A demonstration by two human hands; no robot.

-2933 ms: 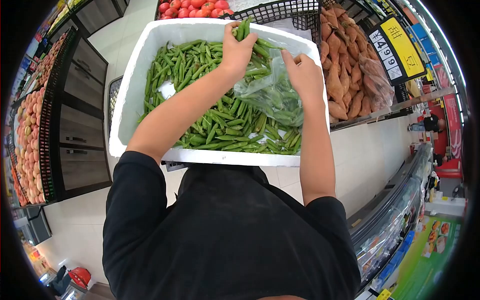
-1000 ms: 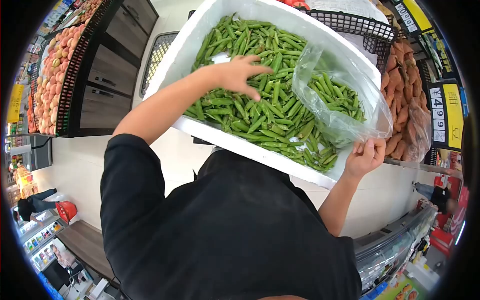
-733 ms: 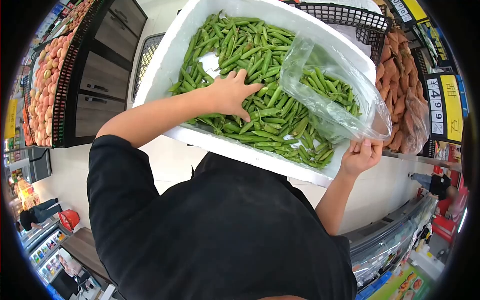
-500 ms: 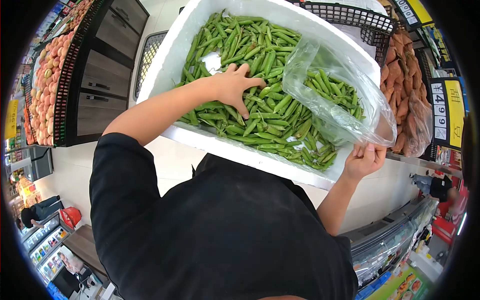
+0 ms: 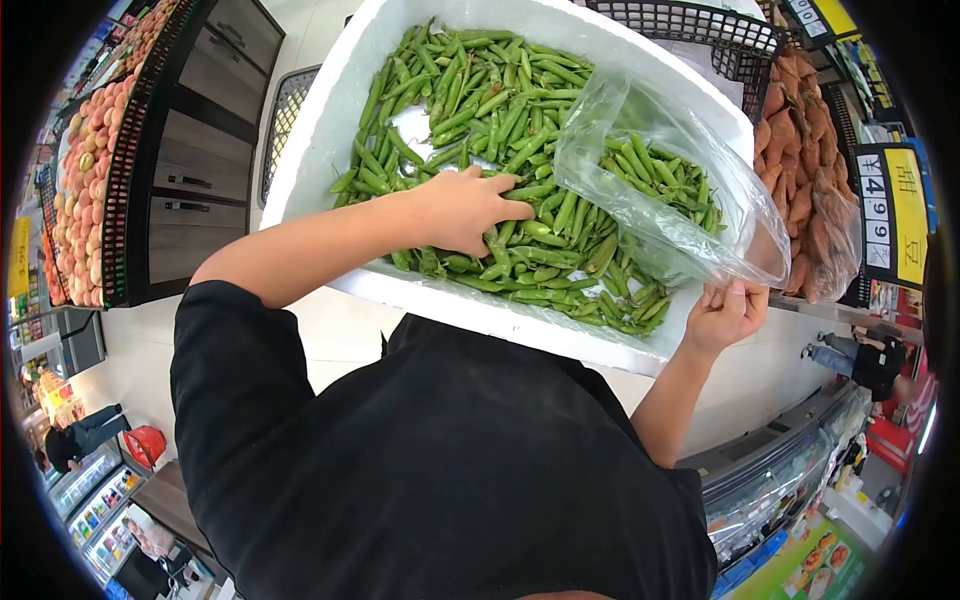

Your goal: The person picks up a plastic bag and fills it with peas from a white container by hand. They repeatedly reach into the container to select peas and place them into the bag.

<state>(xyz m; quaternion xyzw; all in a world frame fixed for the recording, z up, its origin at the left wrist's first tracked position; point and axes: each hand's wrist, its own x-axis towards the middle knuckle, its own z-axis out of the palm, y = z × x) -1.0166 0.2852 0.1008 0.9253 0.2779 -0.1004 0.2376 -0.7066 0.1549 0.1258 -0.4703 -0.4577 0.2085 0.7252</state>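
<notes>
A white foam box [image 5: 300, 165] holds a heap of green pea pods [image 5: 500, 100]. My left hand [image 5: 468, 212] is down in the pods, palm down, fingers bent and drawn in around some of them; its fingertips are partly hidden. At the box's right end, a clear plastic bag [image 5: 610, 150] lies with its mouth facing left and a pile of pods [image 5: 660, 180] inside. My right hand [image 5: 728, 312] pinches the bag's edge by the box's near right corner.
Brown sweet potatoes [image 5: 800, 150] are to the right, beside a yellow price sign [image 5: 907, 215]. Behind the box stands a black mesh crate [image 5: 700, 30]. Peaches [image 5: 95, 170] fill a stand at left. Two people are farther off, one at left [image 5: 85, 435], one at right [image 5: 865, 360].
My left hand's spread fingers have drawn together into the pods, and the hand has shifted slightly nearer my body. My right hand still pinches the bag.
</notes>
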